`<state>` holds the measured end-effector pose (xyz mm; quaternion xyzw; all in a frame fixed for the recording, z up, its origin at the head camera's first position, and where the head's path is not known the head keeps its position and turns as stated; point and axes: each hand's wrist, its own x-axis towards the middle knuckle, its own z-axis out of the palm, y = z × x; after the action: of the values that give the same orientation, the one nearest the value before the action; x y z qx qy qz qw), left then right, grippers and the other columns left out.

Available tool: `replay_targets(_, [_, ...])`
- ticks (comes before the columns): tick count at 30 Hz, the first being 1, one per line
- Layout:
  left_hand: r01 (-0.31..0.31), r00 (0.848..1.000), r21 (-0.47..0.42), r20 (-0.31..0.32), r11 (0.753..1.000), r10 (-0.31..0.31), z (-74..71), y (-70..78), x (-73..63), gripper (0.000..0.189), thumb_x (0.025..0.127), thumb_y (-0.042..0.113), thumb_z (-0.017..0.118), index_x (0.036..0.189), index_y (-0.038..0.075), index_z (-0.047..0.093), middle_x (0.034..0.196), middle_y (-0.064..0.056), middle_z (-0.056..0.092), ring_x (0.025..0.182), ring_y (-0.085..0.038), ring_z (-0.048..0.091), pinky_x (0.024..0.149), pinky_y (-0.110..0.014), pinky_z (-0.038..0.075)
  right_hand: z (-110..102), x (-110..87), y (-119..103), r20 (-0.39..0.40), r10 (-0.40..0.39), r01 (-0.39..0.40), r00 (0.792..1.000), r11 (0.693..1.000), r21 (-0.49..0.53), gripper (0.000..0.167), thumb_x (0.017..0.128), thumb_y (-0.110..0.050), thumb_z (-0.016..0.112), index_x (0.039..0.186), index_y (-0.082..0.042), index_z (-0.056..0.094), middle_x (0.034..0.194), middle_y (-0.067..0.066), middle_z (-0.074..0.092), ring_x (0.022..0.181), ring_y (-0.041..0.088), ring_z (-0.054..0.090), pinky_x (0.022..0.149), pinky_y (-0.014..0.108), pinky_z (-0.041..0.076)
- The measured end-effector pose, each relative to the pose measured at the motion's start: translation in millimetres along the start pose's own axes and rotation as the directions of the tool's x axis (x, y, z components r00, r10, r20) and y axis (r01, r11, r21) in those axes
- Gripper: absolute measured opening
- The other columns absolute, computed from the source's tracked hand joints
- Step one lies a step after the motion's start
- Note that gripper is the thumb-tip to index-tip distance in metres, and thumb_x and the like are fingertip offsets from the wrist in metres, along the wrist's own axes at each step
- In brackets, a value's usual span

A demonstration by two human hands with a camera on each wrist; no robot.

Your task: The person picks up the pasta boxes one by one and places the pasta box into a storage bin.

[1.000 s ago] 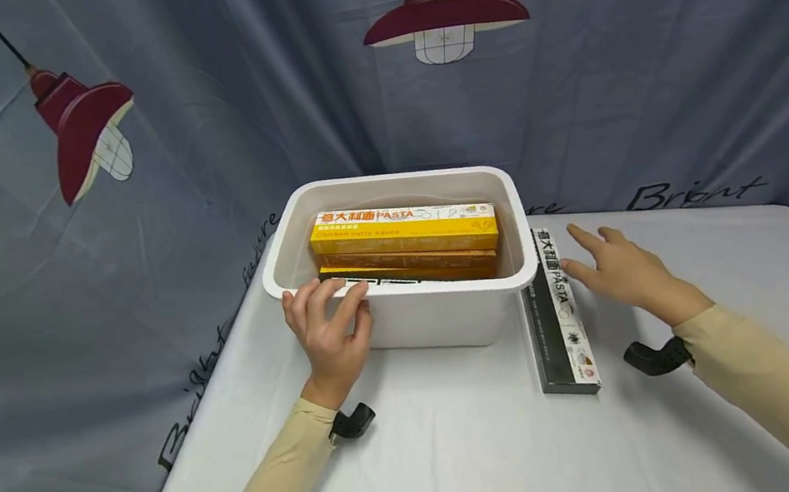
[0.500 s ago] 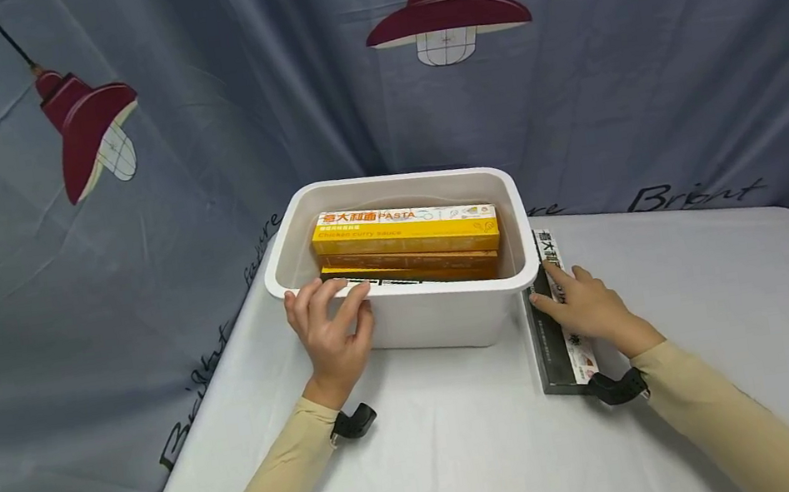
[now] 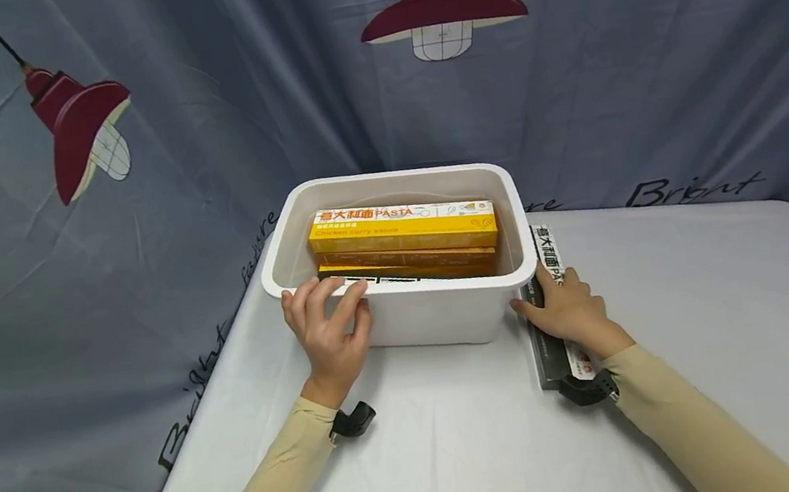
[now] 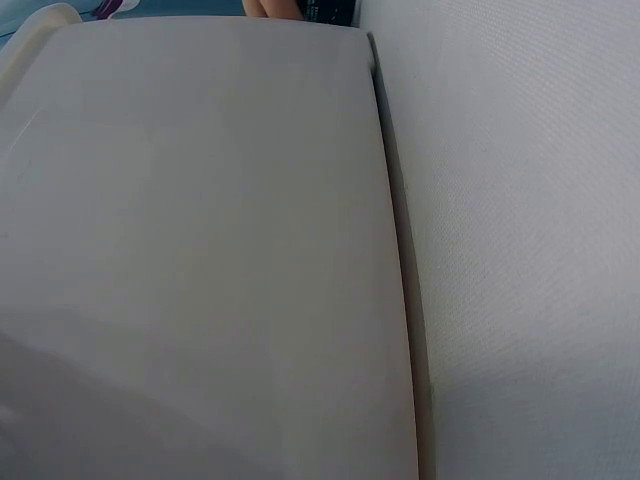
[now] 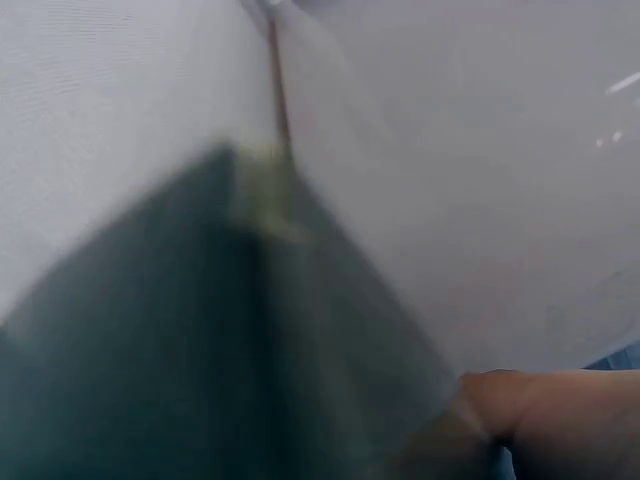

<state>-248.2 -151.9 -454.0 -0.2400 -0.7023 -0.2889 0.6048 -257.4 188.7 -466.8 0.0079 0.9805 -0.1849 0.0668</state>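
Observation:
A white plastic bin (image 3: pixel 434 312) stands mid-table with several pasta boxes inside. My left hand (image 3: pixel 332 339) hooks its fingers over the near rim, with the thumb against the outer wall. Right of the bin, a black-and-white pasta box (image 3: pixel 551 358) lies lengthwise on the table. My right hand (image 3: pixel 568 312) grips it from above, the thumb along the side by the bin and the fingers across the top. In the right wrist view, the dark box (image 5: pixel 150 330) is blurred and close, with the thumb (image 5: pixel 550 410) at its edge. The bin wall (image 4: pixel 210 240) fills much of the left wrist view.
A yellow pasta box (image 3: pixel 403 232) tops the boxes in the bin, with brown and black ones lower. White cloth (image 3: pixel 467 437) covers the table. Behind it hangs a grey-blue curtain (image 3: pixel 614 81) printed with red lamps.
My right hand has moved left from beside the black-and-white pasta box onto it and now grips it. The left hand keeps its place on the bin's rim.

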Motion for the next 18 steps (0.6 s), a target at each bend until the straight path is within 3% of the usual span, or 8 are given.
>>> replay_targets(6, [0.004,1.0,0.003,0.001,1.0,-0.004,0.1,0.2,0.9,0.021,0.084,0.0,0.069,0.1,0.011,0.078,0.104,-0.015,0.065,0.114,-0.037,0.048,0.121,-0.05,0.013,6.6,-1.1,-4.0,-0.038,0.028,-0.027,0.999,0.999,0.026,0.096,0.094,-0.056,0.056,0.164,-0.016,0.004,0.137,0.045,0.031,0.113,0.059,0.047,0.085,0.071,0.041])
replay_targets(18, [0.013,1.0,-0.004,0.002,1.0,-0.013,0.1,0.1,0.4,0.021,0.084,0.0,0.068,0.099,0.012,0.078,0.104,-0.015,0.066,0.114,-0.037,0.048,0.121,-0.048,0.012,-8.4,-3.8,10.4,0.061,-0.005,0.006,0.998,1.0,-0.024,0.097,0.093,-0.053,0.057,0.165,-0.017,0.001,0.147,0.048,0.025,0.117,0.061,0.048,0.081,0.067,0.046])
